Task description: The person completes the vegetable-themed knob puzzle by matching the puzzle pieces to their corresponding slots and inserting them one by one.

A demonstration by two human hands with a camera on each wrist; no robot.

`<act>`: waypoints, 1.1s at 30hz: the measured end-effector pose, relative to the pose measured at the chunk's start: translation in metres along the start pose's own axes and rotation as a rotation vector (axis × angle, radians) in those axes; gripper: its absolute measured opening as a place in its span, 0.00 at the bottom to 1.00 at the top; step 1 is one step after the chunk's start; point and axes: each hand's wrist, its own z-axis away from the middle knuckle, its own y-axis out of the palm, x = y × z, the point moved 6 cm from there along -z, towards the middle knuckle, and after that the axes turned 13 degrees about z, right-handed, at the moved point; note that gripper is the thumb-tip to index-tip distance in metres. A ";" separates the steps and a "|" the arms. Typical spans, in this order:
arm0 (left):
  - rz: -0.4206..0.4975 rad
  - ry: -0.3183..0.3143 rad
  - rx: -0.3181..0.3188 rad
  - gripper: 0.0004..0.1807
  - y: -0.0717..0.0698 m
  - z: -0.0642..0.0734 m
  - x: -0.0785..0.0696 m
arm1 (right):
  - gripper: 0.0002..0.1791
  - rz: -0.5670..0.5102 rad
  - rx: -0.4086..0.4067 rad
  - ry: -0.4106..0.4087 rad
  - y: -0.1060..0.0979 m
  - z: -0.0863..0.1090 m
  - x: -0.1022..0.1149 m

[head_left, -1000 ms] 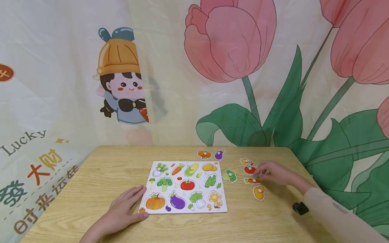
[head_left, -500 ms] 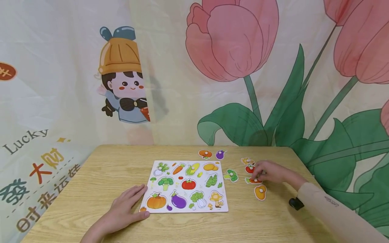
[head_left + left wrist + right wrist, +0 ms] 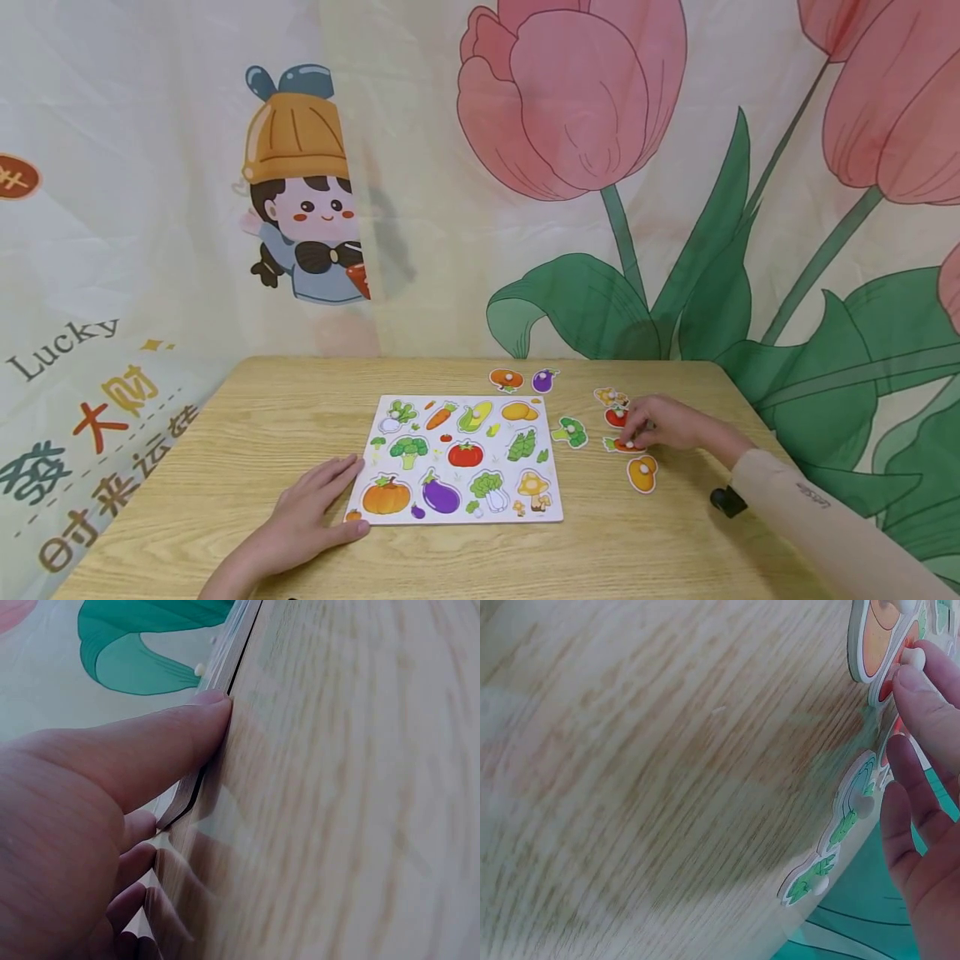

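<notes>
My left hand [image 3: 303, 512] rests at the near left corner of a white vegetable puzzle board [image 3: 498, 462]. Its fingers lie along the left side, and the thumb [image 3: 176, 739] touches the near edge in the left wrist view. Right of the board, my right hand [image 3: 663, 423] pinches the white knob [image 3: 913, 658] of a carrot puzzle piece [image 3: 612, 444] between thumb and forefinger. The piece lies low at the tabletop. A tomato piece [image 3: 615, 417] sits just behind it and a yellow-orange potato piece [image 3: 642, 474] just in front.
Broccoli [image 3: 572, 432], mushroom [image 3: 609, 397], pumpkin [image 3: 506, 380] and eggplant [image 3: 544, 381] pieces lie around the board on the wooden table [image 3: 247, 433]. Two green knobbed pieces [image 3: 853, 799] show below the right hand in its wrist view. A printed cloth [image 3: 420, 167] hangs behind.
My right hand has come nearer and slightly left, from beside the tomato piece down onto the carrot piece, and now pinches its knob. The left hand stays at the board's corner.
</notes>
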 end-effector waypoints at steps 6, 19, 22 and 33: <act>0.000 0.002 -0.005 0.51 0.000 0.000 0.000 | 0.10 -0.002 0.006 0.023 0.002 -0.002 -0.002; 0.020 -0.022 0.007 0.50 0.001 0.000 0.000 | 0.09 0.051 -0.039 0.038 0.000 0.000 0.002; 0.022 -0.019 0.006 0.51 0.002 0.000 0.001 | 0.08 0.068 -0.065 0.042 -0.004 0.000 0.004; 0.001 -0.011 0.004 0.51 0.000 0.000 0.000 | 0.07 0.028 -0.231 0.100 -0.018 -0.026 0.055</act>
